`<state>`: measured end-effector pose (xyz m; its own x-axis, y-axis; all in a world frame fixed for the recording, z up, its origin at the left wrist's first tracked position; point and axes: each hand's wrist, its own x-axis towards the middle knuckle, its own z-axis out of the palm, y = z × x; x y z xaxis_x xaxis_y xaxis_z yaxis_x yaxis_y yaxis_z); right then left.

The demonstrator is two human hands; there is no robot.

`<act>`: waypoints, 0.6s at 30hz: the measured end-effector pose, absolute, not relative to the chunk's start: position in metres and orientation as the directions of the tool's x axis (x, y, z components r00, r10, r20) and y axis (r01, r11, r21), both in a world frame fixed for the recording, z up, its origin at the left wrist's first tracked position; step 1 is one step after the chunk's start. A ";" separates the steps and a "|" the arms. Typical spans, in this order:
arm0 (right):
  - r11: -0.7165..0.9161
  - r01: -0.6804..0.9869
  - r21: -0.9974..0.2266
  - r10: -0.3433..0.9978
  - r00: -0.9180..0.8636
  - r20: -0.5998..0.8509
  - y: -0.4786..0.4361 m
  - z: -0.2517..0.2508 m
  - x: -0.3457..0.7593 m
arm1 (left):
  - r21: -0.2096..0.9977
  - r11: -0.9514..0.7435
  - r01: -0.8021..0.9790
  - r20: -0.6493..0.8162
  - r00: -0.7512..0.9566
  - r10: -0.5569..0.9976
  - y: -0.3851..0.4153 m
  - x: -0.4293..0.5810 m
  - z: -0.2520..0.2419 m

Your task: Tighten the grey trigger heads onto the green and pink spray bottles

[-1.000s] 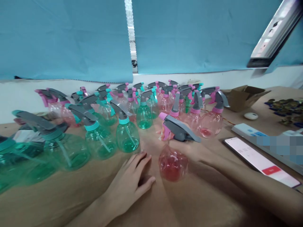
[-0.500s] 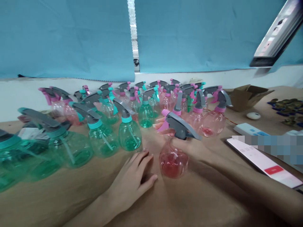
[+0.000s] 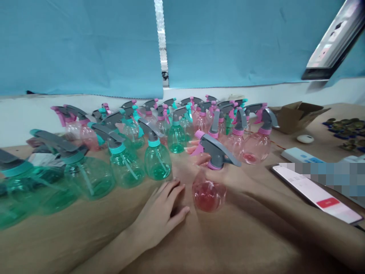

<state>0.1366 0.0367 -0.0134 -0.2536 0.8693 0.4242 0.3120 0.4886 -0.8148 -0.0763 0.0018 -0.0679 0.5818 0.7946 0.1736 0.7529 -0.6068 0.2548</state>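
Note:
A pink spray bottle (image 3: 209,194) stands on the table before me, its grey spray head (image 3: 219,149) and pink collar on top. My right hand (image 3: 203,161) reaches in from the right and closes round the upper part of this bottle, with fingers by the pink trigger; part of the hand is hidden behind the bottle. To the left of it, my left hand (image 3: 161,211) lies on the table, open, fingers apart and holding nothing. Nearest to its fingertips is a green spray bottle (image 3: 157,161) with a turquoise collar.
Several green spray bottles (image 3: 89,179) line the left, and many pink and green ones crowd the back. At right are a pink spray bottle (image 3: 256,148), an open cardboard box (image 3: 296,116), a white mouse (image 3: 305,139), a phone (image 3: 310,190) and a pile of small parts (image 3: 348,131).
The pink collar now shows below the grey spray head, where it was not visible before. My left hand stays on the table. The view has shifted slightly.

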 end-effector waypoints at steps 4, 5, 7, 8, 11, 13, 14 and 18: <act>0.407 0.342 -0.847 0.910 -0.230 0.344 0.033 -0.009 0.136 | 0.253 -0.607 0.754 0.171 0.582 0.795 0.001 -0.076 -0.067; 0.388 0.339 -0.857 0.918 -0.225 0.327 0.033 -0.009 0.136 | 0.253 -0.606 0.754 0.171 0.582 0.795 0.001 -0.076 -0.067; 0.371 0.322 -0.871 0.924 -0.224 0.311 0.034 -0.012 0.138 | 0.251 -0.605 0.756 0.170 0.581 0.796 0.001 -0.075 -0.067; 0.368 0.322 -0.872 0.925 -0.225 0.307 0.035 -0.013 0.139 | 0.252 -0.604 0.756 0.168 0.581 0.796 0.001 -0.075 -0.066; 0.366 0.360 -0.858 0.928 -0.214 0.306 0.037 -0.018 0.140 | 0.256 -0.607 0.752 0.170 0.583 0.794 0.001 -0.074 -0.065; 0.359 0.348 -0.866 0.930 -0.207 0.303 0.037 -0.020 0.141 | 0.259 -0.608 0.750 0.175 0.583 0.794 0.001 -0.074 -0.065; 0.356 0.327 -0.875 0.931 -0.205 0.303 0.038 -0.020 0.141 | 0.258 -0.608 0.751 0.176 0.582 0.794 0.001 -0.074 -0.065; 0.360 0.270 -0.893 0.929 -0.188 0.317 0.038 -0.024 0.141 | 0.247 -0.609 0.754 0.173 0.584 0.793 0.001 -0.075 -0.066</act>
<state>0.1408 0.0383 -0.0236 -0.1883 0.9294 0.3175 0.2696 0.3598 -0.8933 -0.0751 0.0014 -0.0657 0.5841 0.7931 0.1729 0.7537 -0.6090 0.2471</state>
